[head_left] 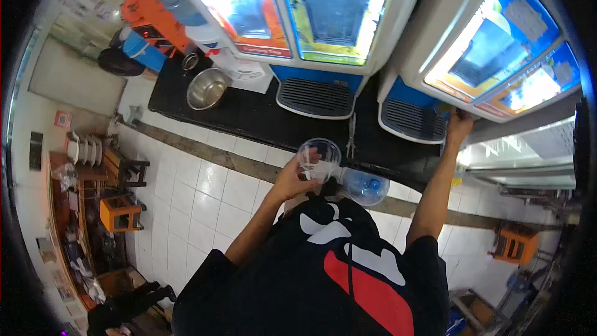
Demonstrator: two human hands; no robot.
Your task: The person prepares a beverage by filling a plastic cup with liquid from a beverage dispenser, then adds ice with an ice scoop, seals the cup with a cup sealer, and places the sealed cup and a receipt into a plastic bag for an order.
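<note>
Cup [329, 147] rested pinched in the left hand's [289, 182] grip, no drink visible in it, apart from the drip tray [410, 119] at two o'clock. The right hand [459, 127] touched the dispenser [507, 43] at two o'clock, its grip unclear.

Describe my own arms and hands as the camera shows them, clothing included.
Both arms come out of a black short-sleeved top, its sleeves ending near the elbows and its body printed with white and red shapes. The left hand and the right hand wear no gloves, and no sleeve covers either forearm.
</note>
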